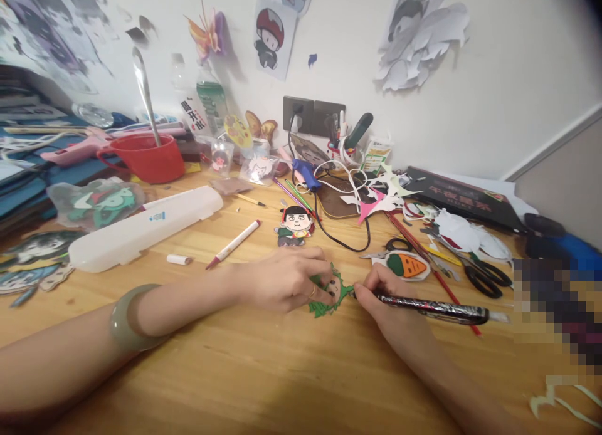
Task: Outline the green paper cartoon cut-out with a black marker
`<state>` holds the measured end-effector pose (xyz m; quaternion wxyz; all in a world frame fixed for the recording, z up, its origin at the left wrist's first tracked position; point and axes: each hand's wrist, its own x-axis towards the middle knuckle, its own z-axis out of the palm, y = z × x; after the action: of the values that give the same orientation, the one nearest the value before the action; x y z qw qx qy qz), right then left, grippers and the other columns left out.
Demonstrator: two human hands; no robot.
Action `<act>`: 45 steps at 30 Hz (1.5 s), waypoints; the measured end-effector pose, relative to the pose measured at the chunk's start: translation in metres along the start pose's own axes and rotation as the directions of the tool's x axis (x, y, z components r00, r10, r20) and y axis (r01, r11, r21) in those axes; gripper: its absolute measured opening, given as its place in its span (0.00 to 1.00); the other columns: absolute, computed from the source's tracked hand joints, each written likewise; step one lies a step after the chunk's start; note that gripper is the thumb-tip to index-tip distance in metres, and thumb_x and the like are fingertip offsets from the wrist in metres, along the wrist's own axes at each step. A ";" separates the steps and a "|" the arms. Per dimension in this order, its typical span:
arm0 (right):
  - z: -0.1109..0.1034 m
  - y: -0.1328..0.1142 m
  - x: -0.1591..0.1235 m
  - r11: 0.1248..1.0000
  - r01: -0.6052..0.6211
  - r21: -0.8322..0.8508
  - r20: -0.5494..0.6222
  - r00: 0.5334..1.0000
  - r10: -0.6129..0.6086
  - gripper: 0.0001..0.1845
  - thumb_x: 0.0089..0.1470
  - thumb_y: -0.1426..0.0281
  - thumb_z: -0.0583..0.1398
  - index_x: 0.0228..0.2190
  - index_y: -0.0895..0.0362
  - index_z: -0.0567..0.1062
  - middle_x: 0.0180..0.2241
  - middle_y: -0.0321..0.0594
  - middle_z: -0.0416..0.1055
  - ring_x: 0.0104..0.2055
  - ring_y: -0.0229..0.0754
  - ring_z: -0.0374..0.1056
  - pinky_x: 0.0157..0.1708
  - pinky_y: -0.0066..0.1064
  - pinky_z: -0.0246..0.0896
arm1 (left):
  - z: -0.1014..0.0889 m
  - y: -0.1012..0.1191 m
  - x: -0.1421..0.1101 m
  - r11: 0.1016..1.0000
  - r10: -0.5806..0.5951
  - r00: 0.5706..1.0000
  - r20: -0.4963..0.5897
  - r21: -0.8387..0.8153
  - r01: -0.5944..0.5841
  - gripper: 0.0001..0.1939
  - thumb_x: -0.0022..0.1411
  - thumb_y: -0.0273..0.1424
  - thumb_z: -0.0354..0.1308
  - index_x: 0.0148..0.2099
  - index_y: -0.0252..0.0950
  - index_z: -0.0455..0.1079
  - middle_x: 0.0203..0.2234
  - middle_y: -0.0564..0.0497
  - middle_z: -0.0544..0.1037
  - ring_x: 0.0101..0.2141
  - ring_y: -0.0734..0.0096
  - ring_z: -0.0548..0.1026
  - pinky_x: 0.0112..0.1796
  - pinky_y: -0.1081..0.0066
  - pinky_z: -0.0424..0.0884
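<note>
A small paper cutout of a cartoon figure with green spiky edges (pixel 342 291) lies on the table. My left hand (pixel 289 279) is bent over it, the fingers holding it down and covering its left part. In my right hand (pixel 392 309) is a black patterned pen (pixel 437 309), pinched near its tip, which is at the cutout's right edge. Just above sits another cutout, a cartoon child with black hair (pixel 295 225). An uncapped red marker (pixel 235 244) lies left of that, its cap (pixel 179 259) apart from it.
A carrot cutout (pixel 407 266) and black-handled scissors (pixel 486 278) lie to the right. Paper scraps (pixel 390 190), a black cable (pixel 341 242) and a blue glue gun (pixel 305 173) clutter the back. A white pencil case (pixel 145 228) and red mug (pixel 145 159) stand left.
</note>
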<state>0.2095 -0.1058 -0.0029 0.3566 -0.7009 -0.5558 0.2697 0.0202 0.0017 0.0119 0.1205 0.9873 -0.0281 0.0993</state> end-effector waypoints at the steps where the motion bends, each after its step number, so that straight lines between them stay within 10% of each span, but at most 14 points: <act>1: 0.000 0.000 0.000 1.000 0.000 -0.001 -0.003 1.000 0.000 0.15 0.49 0.69 0.55 0.17 0.54 0.55 0.17 0.27 0.50 0.21 0.33 0.49 0.20 0.26 0.44 | 0.000 0.000 0.000 1.000 -0.001 1.000 0.001 0.000 0.001 0.16 0.63 0.25 0.44 0.47 0.39 0.69 0.38 0.47 0.70 0.40 0.63 0.64 0.38 0.66 0.62; 24: -0.018 -0.009 0.001 0.980 -0.030 0.197 -0.200 0.977 0.070 0.14 0.48 0.61 0.60 0.19 0.53 0.62 0.14 0.30 0.61 0.17 0.34 0.55 0.18 0.28 0.49 | -0.002 -0.002 0.001 0.996 -0.009 1.000 -0.012 -0.089 0.008 0.17 0.60 0.21 0.48 0.46 0.42 0.70 0.41 0.49 0.72 0.42 0.64 0.65 0.41 0.67 0.63; 28: -0.023 -0.006 0.005 0.988 0.007 0.151 -0.261 0.965 0.034 0.13 0.45 0.62 0.62 0.19 0.54 0.65 0.16 0.30 0.62 0.19 0.35 0.57 0.20 0.27 0.51 | 0.000 -0.006 0.001 0.973 -0.045 0.984 -0.172 -0.229 0.004 0.14 0.56 0.18 0.51 0.35 0.39 0.74 0.37 0.50 0.74 0.40 0.67 0.66 0.42 0.68 0.63; 33: -0.019 -0.008 0.003 0.959 0.035 0.282 -0.157 0.988 0.010 0.10 0.41 0.66 0.65 0.22 0.54 0.68 0.23 0.33 0.68 0.26 0.37 0.63 0.25 0.27 0.56 | 0.001 -0.010 0.000 0.950 -0.190 0.912 -0.364 -0.304 0.076 0.16 0.59 0.19 0.48 0.23 0.34 0.70 0.29 0.48 0.72 0.34 0.69 0.66 0.40 0.66 0.63; 45: -0.009 -0.010 -0.005 0.978 0.031 0.204 0.148 0.987 -0.062 0.11 0.41 0.73 0.58 0.17 0.55 0.58 0.17 0.28 0.55 0.19 0.31 0.49 0.18 0.25 0.43 | 0.004 0.001 0.002 0.968 -0.085 0.994 -0.064 -0.241 0.067 0.09 0.60 0.29 0.55 0.41 0.42 0.74 0.37 0.49 0.72 0.42 0.66 0.63 0.42 0.69 0.62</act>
<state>0.2090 -0.1109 0.0106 0.3881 -0.6252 -0.5678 0.3690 0.0232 -0.0004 0.0089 0.2428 0.9617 0.0027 0.1269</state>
